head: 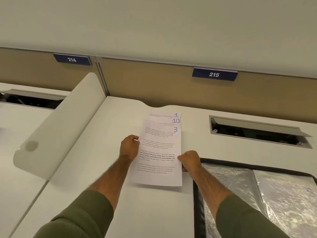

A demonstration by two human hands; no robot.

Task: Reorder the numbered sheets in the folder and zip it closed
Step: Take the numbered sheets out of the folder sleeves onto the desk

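Sheets: the numbered sheets (159, 152) are sitting as a fanned stack between both hands, over the desk (120, 194) and just left of the folder. The corner marks are reading 1, 10, 3 from the top, so the order is judged unsorted. Whether the lower edge is touching the desk cannot be told.
Left hand: the left hand (129, 147) is pinching the stack's left edge, fingers curled at the paper.
Right hand: the right hand (190, 161) is gripping the right edge lower down, fingers closed round it.
Folder: the folder (223, 161) is lying open on the desk at the right, its black zip edge running round glossy clear sleeves. No zip pull is showing.
Stage: sorting is judged under way; refiling and zipping are not yet done.
Risk, slippage: the fan is being held by its edges only, so a loosened pinch could be letting sheets slide out and scatter.
Risk, misorder: only three numbers are showing, so a hidden sheet could be going back out of place.
Risk, loss: an open cable slot (257, 133) is lying near, beyond the folder, and a stray sheet could be slipping in.
Risk, zip: a corner left proud of the sleeves could be catching in the zip.
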